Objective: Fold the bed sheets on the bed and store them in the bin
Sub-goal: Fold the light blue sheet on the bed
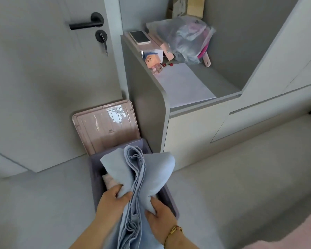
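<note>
A folded light-blue bed sheet (142, 173) hangs over a grey-purple storage bin (97, 177) on the floor. My left hand (113, 198) grips the sheet's left side, thumb on top. My right hand (160, 212), with a gold bracelet on the wrist, grips its right side. The sheet's layered folds stand upright between my hands and its lower part drapes down toward me. Some pinkish fabric (109, 180) lies inside the bin, partly hidden by the sheet. The bin's pink lid (106, 126) leans upright against the door behind it.
A grey door (43, 87) with a black handle (86, 23) and a key is at the left. A cabinet shelf (228, 83) at the right holds a phone (139, 37), a plastic bag (187, 38), a paper sheet and small items. A pink bed edge (294, 234) shows at bottom right.
</note>
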